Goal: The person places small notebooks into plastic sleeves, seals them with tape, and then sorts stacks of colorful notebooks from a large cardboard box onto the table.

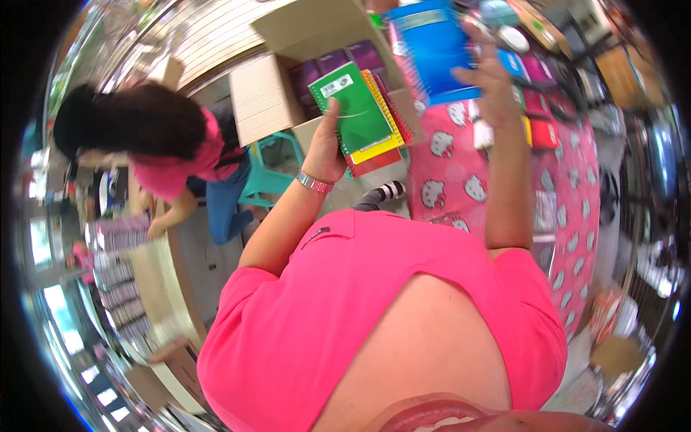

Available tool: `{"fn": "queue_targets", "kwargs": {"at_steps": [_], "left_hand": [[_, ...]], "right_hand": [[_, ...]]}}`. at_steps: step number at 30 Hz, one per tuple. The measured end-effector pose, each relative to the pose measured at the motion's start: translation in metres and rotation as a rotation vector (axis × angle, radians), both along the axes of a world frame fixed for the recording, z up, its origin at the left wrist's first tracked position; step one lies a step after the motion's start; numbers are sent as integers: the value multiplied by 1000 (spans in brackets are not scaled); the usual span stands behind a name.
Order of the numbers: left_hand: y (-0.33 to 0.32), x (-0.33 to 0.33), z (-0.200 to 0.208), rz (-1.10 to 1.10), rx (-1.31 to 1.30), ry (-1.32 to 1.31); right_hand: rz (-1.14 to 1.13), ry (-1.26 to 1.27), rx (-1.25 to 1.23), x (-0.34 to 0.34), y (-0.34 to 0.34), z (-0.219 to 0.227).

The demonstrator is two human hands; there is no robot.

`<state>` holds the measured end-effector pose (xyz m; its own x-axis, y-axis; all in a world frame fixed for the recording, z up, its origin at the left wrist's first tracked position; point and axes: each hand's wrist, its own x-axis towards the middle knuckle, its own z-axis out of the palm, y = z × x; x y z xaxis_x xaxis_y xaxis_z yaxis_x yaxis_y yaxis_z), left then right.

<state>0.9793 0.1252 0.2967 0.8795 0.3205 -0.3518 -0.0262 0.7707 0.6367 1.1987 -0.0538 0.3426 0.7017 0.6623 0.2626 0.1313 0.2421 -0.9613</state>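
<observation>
My left hand (326,151), wearing a watch, is shut on a small stack of spiral notebooks. A green notebook (349,108) lies on top, with yellow and red ones fanned out beneath it. The stack is over the near edge of an open cardboard box (260,101) that has purple packs (332,60) inside. My right hand (495,85), slightly blurred, has its fingers spread by the right edge of a larger blue spiral notebook (430,52) at the table's far end. Its fingertips overlap that edge, and I see no clear grip.
The table wears a pink cartoon-print cover (452,193). Red notebooks (545,134) and other stationery lie along its right side. At left, a person in a pink shirt (160,178) bends over a counter (162,277) beside a teal stool (268,176). Stacked goods (122,234) line the counter.
</observation>
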Motion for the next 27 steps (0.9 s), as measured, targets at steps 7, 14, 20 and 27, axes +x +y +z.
{"fn": "queue_targets", "kwargs": {"at_steps": [7, 14, 20, 27], "left_hand": [[-30, 35, -35, -258, 36, 33], [-36, 84, -42, -359, -69, -58], [-68, 141, -63, -812, 239, -125], [-132, 179, -166, -1301, 720, -427]], "right_hand": [[-207, -225, -538, -109, -6, -34], [-564, -216, -522, -107, -23, -83], [-450, 398, -248, -85, -84, -85], [-945, 121, -578, -139, -136, -211]]}}
